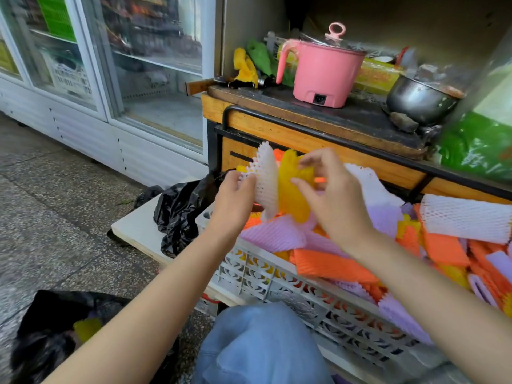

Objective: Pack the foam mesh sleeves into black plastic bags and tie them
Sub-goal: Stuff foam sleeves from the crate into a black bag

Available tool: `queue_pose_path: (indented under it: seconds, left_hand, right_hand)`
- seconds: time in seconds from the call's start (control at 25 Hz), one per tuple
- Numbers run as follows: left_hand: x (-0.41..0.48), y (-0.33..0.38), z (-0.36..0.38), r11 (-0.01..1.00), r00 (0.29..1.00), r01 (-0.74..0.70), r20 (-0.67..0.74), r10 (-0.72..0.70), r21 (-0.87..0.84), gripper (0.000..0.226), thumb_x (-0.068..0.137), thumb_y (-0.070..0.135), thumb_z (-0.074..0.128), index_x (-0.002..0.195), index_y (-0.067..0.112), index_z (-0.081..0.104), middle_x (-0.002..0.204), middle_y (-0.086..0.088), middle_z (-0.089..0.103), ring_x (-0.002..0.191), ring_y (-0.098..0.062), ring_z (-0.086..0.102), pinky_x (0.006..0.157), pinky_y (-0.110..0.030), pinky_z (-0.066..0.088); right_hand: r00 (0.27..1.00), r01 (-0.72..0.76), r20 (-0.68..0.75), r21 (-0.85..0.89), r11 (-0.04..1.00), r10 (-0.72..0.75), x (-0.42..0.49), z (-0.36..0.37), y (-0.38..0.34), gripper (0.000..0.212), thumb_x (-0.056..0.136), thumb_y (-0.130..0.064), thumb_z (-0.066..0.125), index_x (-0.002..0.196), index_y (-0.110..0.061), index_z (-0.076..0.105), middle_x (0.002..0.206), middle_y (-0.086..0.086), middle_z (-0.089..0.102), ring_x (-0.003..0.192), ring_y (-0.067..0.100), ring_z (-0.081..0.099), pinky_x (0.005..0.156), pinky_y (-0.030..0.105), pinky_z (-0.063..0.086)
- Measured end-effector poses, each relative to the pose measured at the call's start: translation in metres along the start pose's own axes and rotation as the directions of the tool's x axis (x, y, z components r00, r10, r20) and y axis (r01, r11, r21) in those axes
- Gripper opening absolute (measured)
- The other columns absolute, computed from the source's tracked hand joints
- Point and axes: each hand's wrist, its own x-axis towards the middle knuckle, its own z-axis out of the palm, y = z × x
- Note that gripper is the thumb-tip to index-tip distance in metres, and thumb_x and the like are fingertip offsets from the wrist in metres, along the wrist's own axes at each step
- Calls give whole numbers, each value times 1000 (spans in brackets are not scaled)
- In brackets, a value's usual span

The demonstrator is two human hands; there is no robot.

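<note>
Looks early: pinches white sleeve with left hand, yellow sleeve with right hand, above heaped crate; near black bag untied.

I see a white sleeve and a yellow sleeve upright, touching, over a heap of orange, lilac and white sleeves. A crumpled black bag lies left; an open bag near left.

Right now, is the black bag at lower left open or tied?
Open: the black bag gapes, with a yellow sleeve visible inside its mouth.
</note>
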Motion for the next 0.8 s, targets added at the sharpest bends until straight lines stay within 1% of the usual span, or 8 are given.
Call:
queue_pose_path:
  seconds: [0.12, 0.2, 0.28, 0.36, 0.48, 0.64, 0.72, 0.8]
  left_hand:
    - [-11, 0, -3, 979, 988, 30, 152, 1, -203, 54, 81, 57, 55, 100, 6, 54, 97, -13, 61, 95, -29, 62, 92, -48, 48]
    - [-17, -1, -9, 967, 975, 15, 217, 42, -254, 72, 73, 59, 66, 117, 4, 51, 110, -13, 64, 104, -27, 62, 94, -44, 48]
    - [-22, -5, -15, 954, 969, -24, 227, 95, -298, 62, 75, 39, 75, 123, 8, 49, 116, -14, 64, 108, -28, 63, 92, -41, 52]
    - [-27, -5, -19, 949, 974, -70, 183, 132, -307, 38, 85, 20, 69, 119, 10, 53, 112, -9, 67, 103, -22, 66, 83, -34, 55]
    - [-32, -4, -21, 952, 984, -122, 88, 152, -280, 18, 94, 14, 54, 110, 16, 61, 104, -1, 71, 95, -14, 68, 73, -24, 53]
    - [-41, -2, -22, 933, 982, -111, 103, 155, -342, 26, 96, 26, 47, 119, 18, 57, 112, -8, 67, 101, -17, 65, 74, -26, 55]
    - [-45, 0, -22, 923, 964, -142, 164, 212, -358, 35, 92, 30, 55, 125, 21, 51, 119, -11, 62, 107, -19, 62, 77, -27, 54]
    - [-47, 0, -24, 939, 949, -226, 160, 272, -260, 48, 84, 23, 68, 128, 23, 47, 119, -4, 62, 110, -12, 61, 83, -23, 52]
  right_hand:
    - [981, 48, 181, 123, 991, -70, -20, 21, -13, 25, 85, -15, 66, 105, -18, 51, 103, -8, 59, 98, 7, 59, 83, 33, 53]
    - [979, 12, 198, 229, 973, -58, -23, 25, -17, 29, 87, -13, 65, 110, -18, 48, 107, -9, 58, 103, 4, 59, 88, 26, 51]
    - [979, -91, 203, 331, 939, 24, -20, 24, -23, 34, 90, -8, 60, 114, -24, 42, 111, -15, 54, 107, -5, 56, 89, 16, 48]
    - [975, -161, 205, 379, 911, 87, -15, 22, -26, 35, 92, -7, 56, 117, -25, 40, 114, -19, 51, 105, -12, 54, 86, 11, 46]
    - [965, -183, 250, 411, 893, 83, -13, 20, -28, 31, 92, -4, 54, 114, -25, 47, 112, -22, 54, 103, -16, 54, 87, 6, 41]
    - [934, -194, 352, 355, 914, 62, -13, 15, -28, 34, 93, -12, 54, 120, -32, 54, 126, -16, 57, 118, -7, 49, 99, 12, 38]
    - [916, -191, 401, 355, 915, 36, -14, 14, -32, 38, 96, -11, 47, 121, -39, 49, 135, -17, 49, 127, -8, 40, 105, 12, 32]
    - [898, -200, 440, 392, 898, 8, -14, 14, -37, 45, 97, -4, 42, 119, -42, 48, 137, -18, 46, 129, -8, 37, 106, 11, 30]
